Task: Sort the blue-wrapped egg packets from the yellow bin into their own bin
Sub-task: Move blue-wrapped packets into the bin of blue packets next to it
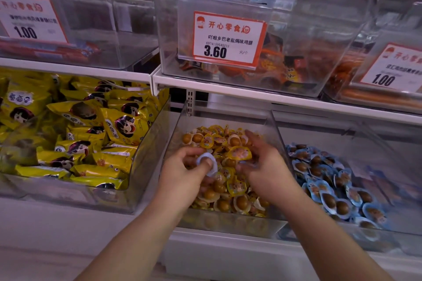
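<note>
Clear plastic yellow bin [175, 130], centre of lower shelf: heaped with yellow-wrapped egg packets [230, 180]. Left hand [185, 173], over the yellow bin's near-left part, pinches one blue-wrapped egg packet [209, 163] between thumb and fingers. Right hand [265, 166], over its right side, fingers curled into the heap; motion blur, so what it grasps I cannot tell. Blue bin [388, 157], right of the yellow bin: blue packets. Left of it: large yellow snack bags [80, 134].
</note>
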